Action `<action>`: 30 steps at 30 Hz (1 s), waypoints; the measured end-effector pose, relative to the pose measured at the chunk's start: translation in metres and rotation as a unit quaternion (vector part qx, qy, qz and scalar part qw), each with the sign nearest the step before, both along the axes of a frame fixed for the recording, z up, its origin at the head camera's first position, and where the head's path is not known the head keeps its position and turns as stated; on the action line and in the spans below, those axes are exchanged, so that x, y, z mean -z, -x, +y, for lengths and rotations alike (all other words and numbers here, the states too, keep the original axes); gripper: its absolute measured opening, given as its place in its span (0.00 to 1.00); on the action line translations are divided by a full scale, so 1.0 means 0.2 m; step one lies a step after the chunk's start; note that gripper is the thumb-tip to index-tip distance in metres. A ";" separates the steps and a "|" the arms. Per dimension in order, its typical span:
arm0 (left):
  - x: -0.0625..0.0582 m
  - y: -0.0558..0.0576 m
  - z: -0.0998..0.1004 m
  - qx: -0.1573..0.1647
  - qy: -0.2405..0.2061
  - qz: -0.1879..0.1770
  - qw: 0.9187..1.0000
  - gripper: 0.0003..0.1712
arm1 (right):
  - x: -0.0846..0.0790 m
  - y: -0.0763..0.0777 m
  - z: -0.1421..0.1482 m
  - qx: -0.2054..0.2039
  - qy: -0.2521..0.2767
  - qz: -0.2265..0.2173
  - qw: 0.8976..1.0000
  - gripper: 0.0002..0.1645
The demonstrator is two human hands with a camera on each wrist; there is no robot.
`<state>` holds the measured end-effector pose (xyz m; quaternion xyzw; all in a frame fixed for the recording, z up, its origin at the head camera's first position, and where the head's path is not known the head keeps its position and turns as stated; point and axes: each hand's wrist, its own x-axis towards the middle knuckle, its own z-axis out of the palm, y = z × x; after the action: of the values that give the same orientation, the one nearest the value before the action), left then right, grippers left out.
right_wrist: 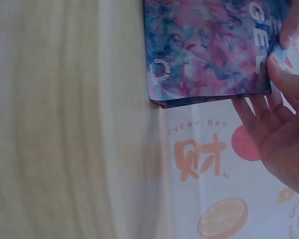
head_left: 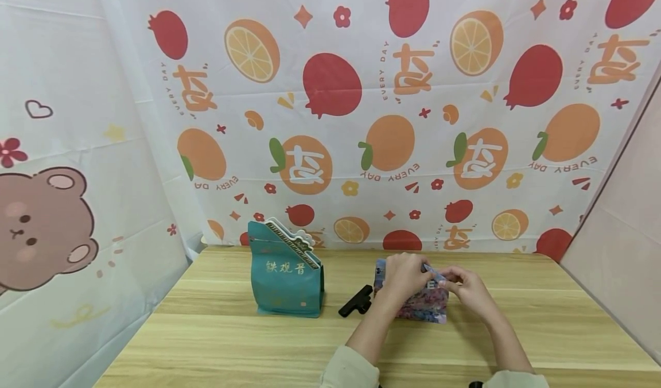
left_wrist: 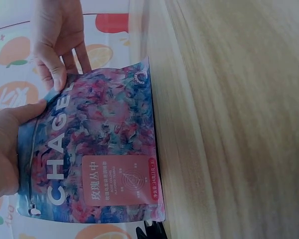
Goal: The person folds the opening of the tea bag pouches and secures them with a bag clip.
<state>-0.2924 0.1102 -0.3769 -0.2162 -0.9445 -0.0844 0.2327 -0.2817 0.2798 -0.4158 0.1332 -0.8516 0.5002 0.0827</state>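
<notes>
A pink and blue tea pouch [head_left: 420, 305] with white CHAGEE lettering stands upright on the wooden table. My left hand [head_left: 405, 276] grips its top edge, with the thumb on the front face in the left wrist view. At the pouch's upper right corner, my right hand [head_left: 467, 290] pinches the edge between thumb and fingers. Its thumb presses the front in the right wrist view, while other fingers [right_wrist: 261, 112] reach behind the pouch. A black, clip-like object [head_left: 357, 302] lies on the table just left of the pouch, partly behind my left forearm.
A teal tea bag [head_left: 286, 287] with gold characters stands to the left; its slanted top carries a dark, gold-patterned band and a white edge. Fruit-print cloth [head_left: 330, 135] hangs behind the wooden table [head_left: 232, 342], and a bear-print cloth [head_left: 41, 227] hangs on the left.
</notes>
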 end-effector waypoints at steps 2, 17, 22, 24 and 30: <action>0.00 0.00 0.00 -0.002 -0.001 -0.001 1.000 0.11 | 0.00 -0.01 0.01 -0.012 0.002 -0.009 1.000 0.12; 0.00 -0.02 0.02 -0.003 -0.010 0.002 1.000 0.10 | 0.01 -0.02 0.07 -0.025 -0.004 -0.027 0.999 0.15; 0.00 -0.03 0.02 0.000 -0.002 0.020 1.000 0.10 | 0.02 -0.01 0.05 0.003 -0.010 -0.016 1.000 0.09; 0.00 -0.03 0.02 0.003 0.003 0.032 0.999 0.10 | 0.02 -0.01 0.05 0.009 -0.012 -0.014 1.000 0.09; -0.01 -0.05 0.03 0.006 0.028 0.039 0.999 0.10 | 0.01 -0.02 0.04 0.019 -0.017 -0.021 0.999 0.08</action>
<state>-0.2826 0.1161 -0.3751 -0.2312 -0.9354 -0.0509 0.2628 -0.2773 0.2869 -0.4176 0.1077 -0.8637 0.4870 0.0724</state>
